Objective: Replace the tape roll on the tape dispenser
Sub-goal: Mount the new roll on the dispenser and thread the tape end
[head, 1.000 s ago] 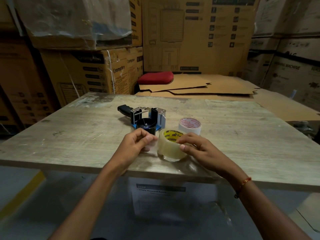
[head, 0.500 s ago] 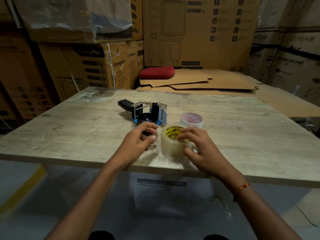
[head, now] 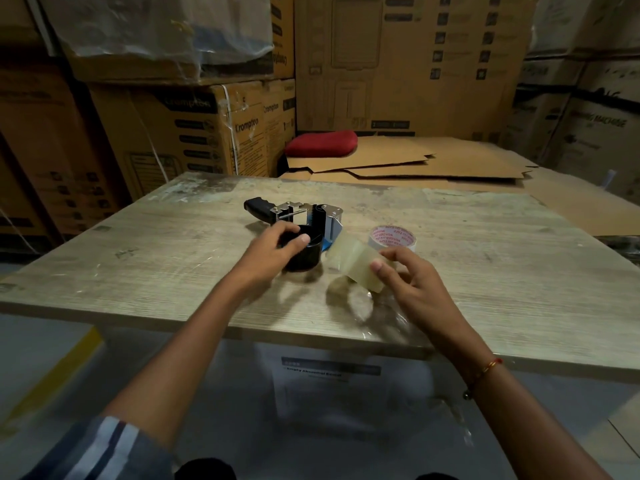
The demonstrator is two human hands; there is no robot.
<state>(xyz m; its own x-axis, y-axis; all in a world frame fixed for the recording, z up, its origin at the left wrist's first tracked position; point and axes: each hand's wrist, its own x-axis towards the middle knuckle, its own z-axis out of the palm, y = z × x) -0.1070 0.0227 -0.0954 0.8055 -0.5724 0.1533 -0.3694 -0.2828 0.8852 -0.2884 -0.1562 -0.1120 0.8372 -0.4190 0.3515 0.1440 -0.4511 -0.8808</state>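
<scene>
The tape dispenser (head: 298, 223) lies on its side on the tabletop (head: 145, 268), a little left of centre. Its long axis runs left to right: the black handle (head: 258, 209) points left and slightly away from the person, the metal and blue head points right, and the black hub (head: 304, 252) faces up and toward the person.

The clear tape roll (head: 353, 263) is tilted, its flat face no longer level, and is held just above the tabletop to the right of the hub, near it but not on it. Half a second earlier it stood flat on the tabletop with its yellow-printed core facing up; that core is now turned out of sight. The left hand (head: 268, 252) has moved from the clear roll's side to the hub. A second, white roll with red print (head: 393, 236) lies flat behind the clear roll, where it lay before.

Left hand: fingers and thumb curled around the near left side of the hub, gripping it. Right hand (head: 410, 284): thumb and fingers pinch the right edge of the clear roll. The hands are apart, with the hub and the roll between them.

Behind the tabletop are flattened cardboard sheets (head: 398, 164), a red cushion (head: 322, 143) and stacked cartons (head: 194, 129).
</scene>
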